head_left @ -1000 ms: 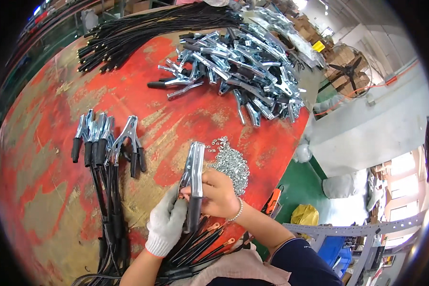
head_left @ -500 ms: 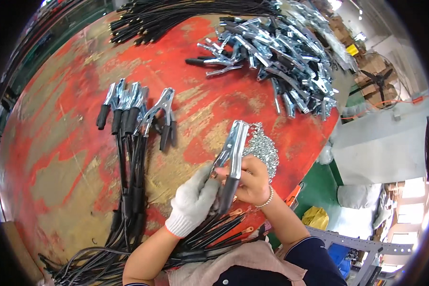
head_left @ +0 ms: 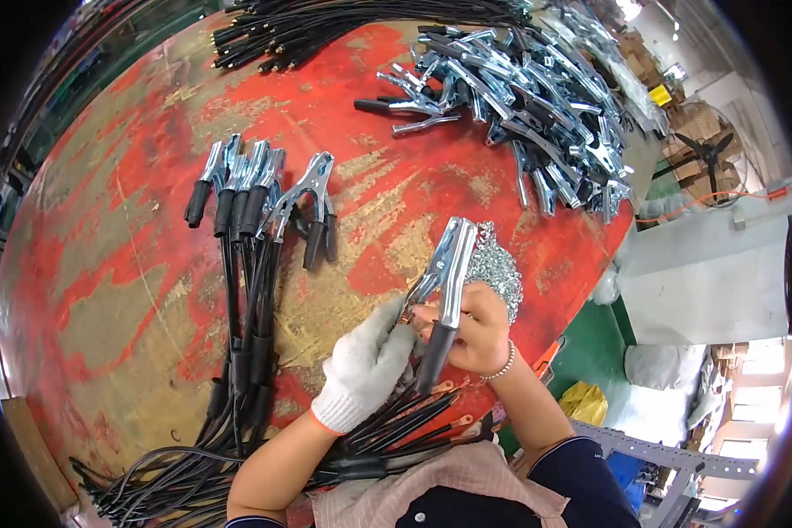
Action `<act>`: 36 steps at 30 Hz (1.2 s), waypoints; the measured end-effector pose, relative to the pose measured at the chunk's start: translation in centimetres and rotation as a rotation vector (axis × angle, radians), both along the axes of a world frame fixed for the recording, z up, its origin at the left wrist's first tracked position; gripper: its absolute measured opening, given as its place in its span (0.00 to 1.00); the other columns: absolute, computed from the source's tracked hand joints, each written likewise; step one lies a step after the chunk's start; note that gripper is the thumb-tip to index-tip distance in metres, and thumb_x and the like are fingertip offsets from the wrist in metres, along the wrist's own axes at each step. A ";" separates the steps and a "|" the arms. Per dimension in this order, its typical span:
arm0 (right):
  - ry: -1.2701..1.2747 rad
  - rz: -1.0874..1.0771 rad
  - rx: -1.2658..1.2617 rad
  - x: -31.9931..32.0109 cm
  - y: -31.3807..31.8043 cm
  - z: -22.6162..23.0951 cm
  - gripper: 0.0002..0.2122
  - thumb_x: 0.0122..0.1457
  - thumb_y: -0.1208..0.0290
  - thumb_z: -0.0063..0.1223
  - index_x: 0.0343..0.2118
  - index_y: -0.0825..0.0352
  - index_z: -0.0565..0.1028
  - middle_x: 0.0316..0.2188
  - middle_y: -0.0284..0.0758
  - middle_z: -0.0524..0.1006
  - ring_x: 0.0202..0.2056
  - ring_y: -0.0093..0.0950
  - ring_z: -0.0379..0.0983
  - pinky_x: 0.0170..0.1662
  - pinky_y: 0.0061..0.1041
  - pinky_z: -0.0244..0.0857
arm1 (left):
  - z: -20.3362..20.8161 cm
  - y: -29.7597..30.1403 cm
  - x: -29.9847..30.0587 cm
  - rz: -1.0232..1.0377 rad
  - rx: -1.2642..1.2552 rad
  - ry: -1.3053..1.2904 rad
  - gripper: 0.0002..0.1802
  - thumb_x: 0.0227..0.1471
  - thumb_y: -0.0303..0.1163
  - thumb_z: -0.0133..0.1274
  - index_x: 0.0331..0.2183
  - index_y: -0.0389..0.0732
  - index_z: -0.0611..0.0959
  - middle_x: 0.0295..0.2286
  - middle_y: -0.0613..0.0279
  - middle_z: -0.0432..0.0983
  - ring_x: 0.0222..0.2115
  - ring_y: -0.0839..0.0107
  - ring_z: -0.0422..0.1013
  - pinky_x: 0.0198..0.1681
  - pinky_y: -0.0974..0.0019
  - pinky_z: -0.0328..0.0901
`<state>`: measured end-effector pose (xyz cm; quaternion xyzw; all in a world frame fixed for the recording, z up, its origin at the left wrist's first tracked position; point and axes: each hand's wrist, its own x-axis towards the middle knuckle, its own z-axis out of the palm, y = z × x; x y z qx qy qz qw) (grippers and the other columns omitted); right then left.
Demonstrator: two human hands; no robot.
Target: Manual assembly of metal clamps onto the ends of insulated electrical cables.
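A silver spring clamp with black handle sleeves stands tilted in front of me, jaws pointing away. My left hand, in a white knit glove, is closed round its left handle. A copper-coloured cable lug shows at the glove's fingertips, against that handle. My bare right hand is closed behind the other handle. Its thumb and fingertips reach between the handles to the lug; whatever they pinch is too small or hidden to make out. Black cables with copper lugs lie beneath my hands.
Small metal fasteners are heaped beyond my right hand. Finished-looking clamps on cables lie to the left. A large pile of loose clamps is at the far right, and a black cable bundle lies at the far edge. A fan stands beyond the table.
The clamp and both hands appear slightly further right, as does most of the table in view. My fingertips remain at the lug, and the grip looks much the same.
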<state>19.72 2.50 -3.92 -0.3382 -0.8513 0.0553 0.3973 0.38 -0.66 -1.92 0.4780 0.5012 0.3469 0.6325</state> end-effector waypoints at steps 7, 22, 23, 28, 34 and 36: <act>0.015 -0.003 -0.010 0.2 0.0 0.1 0.16 0.37 0.71 0.68 0.34 0.58 0.83 0.25 0.29 0.72 0.26 0.29 0.69 0.29 0.27 0.60 | 0.3 0.0 0.0 0.001 0.012 -0.021 0.22 0.58 0.29 0.44 0.54 0.36 0.70 0.22 0.64 0.76 0.18 0.80 0.70 0.23 0.73 0.67; 0.032 0.002 0.011 -0.2 -0.5 0.1 0.11 0.42 0.71 0.67 0.32 0.60 0.82 0.26 0.29 0.74 0.24 0.29 0.70 0.27 0.27 0.62 | -0.2 0.0 0.1 -0.023 0.091 0.043 0.21 0.57 0.28 0.45 0.53 0.35 0.71 0.22 0.63 0.76 0.18 0.79 0.71 0.24 0.73 0.67; 0.029 0.005 -0.006 -0.2 -0.4 0.1 0.10 0.42 0.71 0.67 0.31 0.60 0.82 0.26 0.29 0.74 0.24 0.29 0.70 0.27 0.28 0.63 | -0.3 0.0 0.0 -0.033 0.078 0.036 0.21 0.57 0.28 0.45 0.53 0.34 0.71 0.22 0.63 0.76 0.18 0.79 0.71 0.24 0.73 0.67; -0.084 -0.291 0.043 3.1 1.6 1.0 0.08 0.48 0.69 0.64 0.32 0.59 0.80 0.26 0.32 0.74 0.28 0.31 0.73 0.29 0.30 0.68 | -1.5 0.9 -3.1 0.246 0.617 0.474 0.20 0.59 0.28 0.44 0.53 0.34 0.71 0.29 0.58 0.77 0.27 0.77 0.73 0.30 0.71 0.69; -0.557 -1.005 -0.294 14.0 7.8 1.1 0.24 0.58 0.53 0.51 0.56 0.51 0.66 0.39 0.41 0.75 0.36 0.42 0.76 0.36 0.40 0.71 | 0.4 4.4 -9.4 0.663 0.276 0.351 0.18 0.61 0.33 0.45 0.51 0.38 0.69 0.28 0.61 0.73 0.23 0.78 0.68 0.25 0.73 0.65; -0.634 -1.024 -0.375 14.4 9.3 0.3 0.24 0.58 0.52 0.50 0.56 0.53 0.65 0.37 0.44 0.76 0.35 0.44 0.77 0.33 0.41 0.72 | -0.2 4.5 -11.8 0.590 0.212 0.692 0.24 0.62 0.45 0.41 0.55 0.43 0.68 0.29 0.57 0.76 0.26 0.69 0.72 0.30 0.65 0.68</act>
